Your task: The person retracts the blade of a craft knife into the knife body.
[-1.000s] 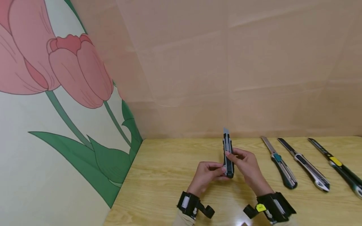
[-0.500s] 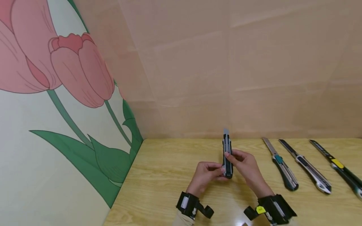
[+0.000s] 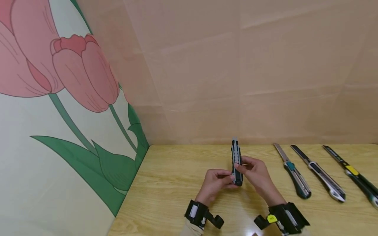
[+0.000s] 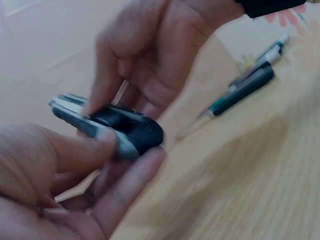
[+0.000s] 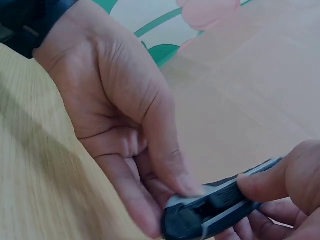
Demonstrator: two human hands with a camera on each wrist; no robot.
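Note:
A black and grey utility knife is held nearly upright over the table in the head view, a short bit of blade at its top. My left hand pinches its lower end between thumb and fingers. Higher up, my right hand grips the body from the right, its thumb on the front face. In the right wrist view that thumb lies on the ribbed slider track. The left wrist view shows the knife's rounded butt end against my left fingers.
To the right, three more utility knives lie slanted on the wooden table: one with a teal slider, a silver and black one, and one with a yellow slider. A brown sheet stands behind; a tulip-patterned wall is at left.
My right thumb has slid down the knife's body, and less blade shows at the top than before. The left hand keeps its place on the lower end.

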